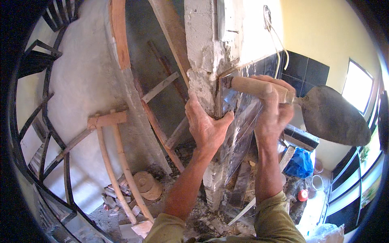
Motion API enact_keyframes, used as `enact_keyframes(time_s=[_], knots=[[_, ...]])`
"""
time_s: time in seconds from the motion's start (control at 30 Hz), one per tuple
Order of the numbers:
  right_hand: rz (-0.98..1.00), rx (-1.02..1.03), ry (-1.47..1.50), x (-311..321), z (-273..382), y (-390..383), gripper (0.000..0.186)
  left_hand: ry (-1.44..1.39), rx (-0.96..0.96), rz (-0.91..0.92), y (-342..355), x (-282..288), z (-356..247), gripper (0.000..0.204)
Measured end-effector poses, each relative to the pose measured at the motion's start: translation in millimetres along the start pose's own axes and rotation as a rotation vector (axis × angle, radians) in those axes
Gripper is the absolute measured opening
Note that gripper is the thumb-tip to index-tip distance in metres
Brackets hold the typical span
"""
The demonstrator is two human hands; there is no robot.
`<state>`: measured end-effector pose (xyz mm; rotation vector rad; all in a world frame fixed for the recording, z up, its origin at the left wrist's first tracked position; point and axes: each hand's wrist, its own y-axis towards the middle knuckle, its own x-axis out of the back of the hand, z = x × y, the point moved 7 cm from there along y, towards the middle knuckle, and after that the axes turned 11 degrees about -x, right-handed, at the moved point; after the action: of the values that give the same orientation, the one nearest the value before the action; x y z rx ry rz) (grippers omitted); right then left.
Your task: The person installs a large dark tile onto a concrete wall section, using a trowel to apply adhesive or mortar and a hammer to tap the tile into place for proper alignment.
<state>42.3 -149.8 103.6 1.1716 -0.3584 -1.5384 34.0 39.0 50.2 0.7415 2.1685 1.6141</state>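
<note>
My right hand [271, 107] is closed round the wooden handle of a trowel [335, 116], and its broad grey blade points away to the right. The butt of the handle meets a dark, glossy tile [227, 97] on the corner of a rough plastered column [201, 44]. My left hand [206, 127] is spread over that corner below the tile's top. Its fingers lie along the column's left face, while the thumb rests by the tile's lower part. Below, shiny dark tiling [239, 141] covers the column's right-hand side.
Wooden poles [111, 162] with a crosspiece lean at the left wall beside a round clay-coloured block [147, 185] and rubble. A doorway frame [119, 36] stands left of the column. Loose wires [275, 36] hang above. A blue plastic bag [300, 162] and cups lie at lower right.
</note>
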Motion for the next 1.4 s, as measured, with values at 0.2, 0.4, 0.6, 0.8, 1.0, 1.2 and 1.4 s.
enact_keyframes(time_s=[0.2, 0.4, 0.6, 0.8, 1.0, 1.2, 1.4], knots=[[0.021, 0.024, -0.061, -3, 0, 1, 0.033, -0.021, 0.057, 0.044, 0, 0, 2, 0.111], [0.005, -0.047, -0.153, -1, 0, 6, 0.032, -0.082, 0.022, 0.017, 0, -2, 2, 0.110], [0.032, 0.029, -0.190, -4, 0, 9, 0.029, -0.061, 0.040, 0.018, -1, -1, 7, 0.112], [0.031, 0.010, -0.193, 2, -1, 8, 0.027, -0.135, 0.087, 0.034, -5, -7, 8, 0.112], [0.004, 0.044, -0.081, 3, -1, 10, 0.022, -0.183, 0.106, 0.058, 2, -6, 9, 0.111], [-0.087, -0.129, -0.060, 36, 11, -6, 0.019, -0.068, 0.054, 0.003, 6, -1, -4, 0.097], [-0.159, -0.234, -0.056, 91, -10, -66, 0.025, -0.151, 0.166, 0.079, 5, -6, -8, 0.090]])
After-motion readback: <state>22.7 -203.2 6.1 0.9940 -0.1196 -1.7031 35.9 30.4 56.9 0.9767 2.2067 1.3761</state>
